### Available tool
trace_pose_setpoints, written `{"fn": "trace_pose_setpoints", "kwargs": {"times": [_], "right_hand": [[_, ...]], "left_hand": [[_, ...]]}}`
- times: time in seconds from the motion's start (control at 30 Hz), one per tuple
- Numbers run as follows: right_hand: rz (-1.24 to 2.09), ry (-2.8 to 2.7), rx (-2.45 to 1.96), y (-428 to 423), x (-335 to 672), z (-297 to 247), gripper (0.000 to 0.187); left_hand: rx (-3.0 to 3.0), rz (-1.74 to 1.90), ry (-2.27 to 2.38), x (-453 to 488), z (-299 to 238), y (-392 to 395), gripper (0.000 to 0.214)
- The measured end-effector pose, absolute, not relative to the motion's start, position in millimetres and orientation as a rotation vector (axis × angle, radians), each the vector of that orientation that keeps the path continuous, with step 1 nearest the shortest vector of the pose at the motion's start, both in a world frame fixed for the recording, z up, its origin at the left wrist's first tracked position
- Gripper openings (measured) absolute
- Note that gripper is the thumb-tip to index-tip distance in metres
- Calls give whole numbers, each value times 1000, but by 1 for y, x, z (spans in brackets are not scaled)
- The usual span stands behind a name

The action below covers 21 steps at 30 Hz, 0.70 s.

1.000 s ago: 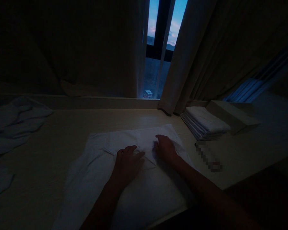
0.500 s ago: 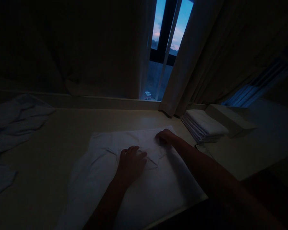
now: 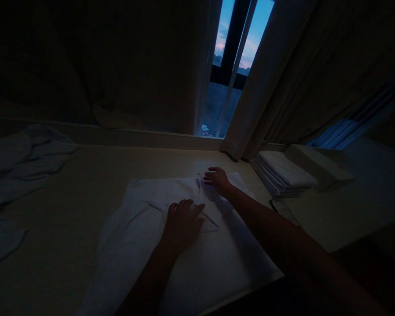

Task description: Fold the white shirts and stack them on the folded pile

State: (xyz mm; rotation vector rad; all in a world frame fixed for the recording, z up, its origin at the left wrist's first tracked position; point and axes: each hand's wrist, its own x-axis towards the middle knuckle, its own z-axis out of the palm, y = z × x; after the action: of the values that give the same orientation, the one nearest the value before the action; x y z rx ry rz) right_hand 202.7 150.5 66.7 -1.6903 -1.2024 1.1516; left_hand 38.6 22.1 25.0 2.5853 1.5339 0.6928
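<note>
A white cloth piece [image 3: 134, 237], which looks like a garment, lies spread on the table with some creases and small folds. My left hand [image 3: 184, 221] rests on its middle, fingers spread a little and pressing on a folded part. Close to the cloth's far edge is my right hand [image 3: 217, 179], its fingers stretched out and apart beside a small raised fold [image 3: 197, 186]. I see nothing held in it. The light is dim, so the exact contact of the right fingertips with the cloth is unclear.
To the right stands a neat stack of folded cloths [image 3: 285, 171], with a box [image 3: 316, 164] behind it. A dark flat object, perhaps a phone [image 3: 285, 210], lies in front. Crumpled cloth [image 3: 29, 158] lies at the left. Curtains [image 3: 250, 118] hang at the window behind the table [image 3: 85, 188].
My right hand has moved away from me toward the cloth's far edge, and its curled fingers have opened out. My left hand stays put on the cloth. The view has shifted slightly.
</note>
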Motion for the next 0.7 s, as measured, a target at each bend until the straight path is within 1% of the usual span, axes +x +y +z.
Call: {"fn": "trace_pose_setpoints", "kwargs": {"times": [0.03, 0.13, 0.17, 0.37, 0.57, 0.7], "right_hand": [[1155, -1212, -1701, 150, 199, 65, 21], [1200, -1258, -1790, 147, 189, 60, 6], [1213, -1270, -1828, 147, 186, 58, 4], [1274, -1243, -1959, 147, 173, 52, 13], [1503, -1042, -1853, 142, 165, 60, 15], [1585, -940, -1749, 141, 162, 63, 19]], "left_hand": [[2583, 692, 1536, 39, 25, 22, 40], [2580, 675, 1547, 39, 28, 22, 39], [2579, 668, 1549, 39, 28, 22, 39], [2588, 645, 1547, 38, 30, 21, 40], [2580, 658, 1553, 38, 29, 19, 39], [2578, 656, 1556, 38, 28, 19, 39]]}}
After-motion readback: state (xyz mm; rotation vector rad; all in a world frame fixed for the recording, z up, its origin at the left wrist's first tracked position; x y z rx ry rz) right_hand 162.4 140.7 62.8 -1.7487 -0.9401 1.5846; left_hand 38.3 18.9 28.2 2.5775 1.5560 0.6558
